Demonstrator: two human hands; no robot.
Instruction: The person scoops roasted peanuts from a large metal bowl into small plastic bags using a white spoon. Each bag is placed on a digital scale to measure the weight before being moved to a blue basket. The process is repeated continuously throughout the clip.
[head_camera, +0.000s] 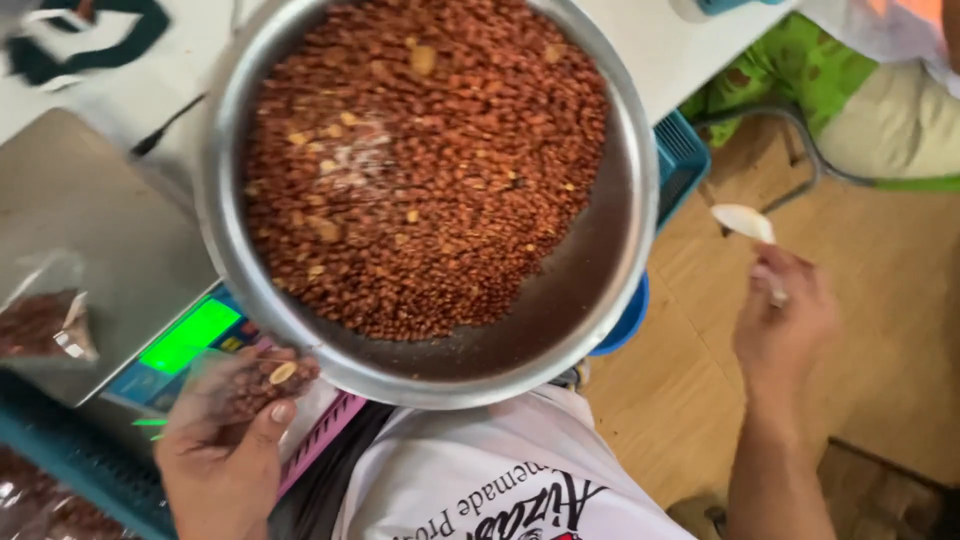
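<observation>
The left hand (222, 455) has its fingers closed around a small clear bag of peanuts (245, 385), held just below the rim of a large steel bowl (620, 260); the bowl is heaped with red-skinned roasted peanuts (420, 170) and sits above a digital scale (110, 240) on the bench (670, 50); another filled bag (45, 320) lies on the scale's pan; the right hand (785, 325), out to the side over the wooden floor (890, 350), grips a white spoon (745, 222), fingers closed on its handle.

Bright, even daylight; soft glare on the steel bowl (620, 250), slight motion blur at edges.
</observation>
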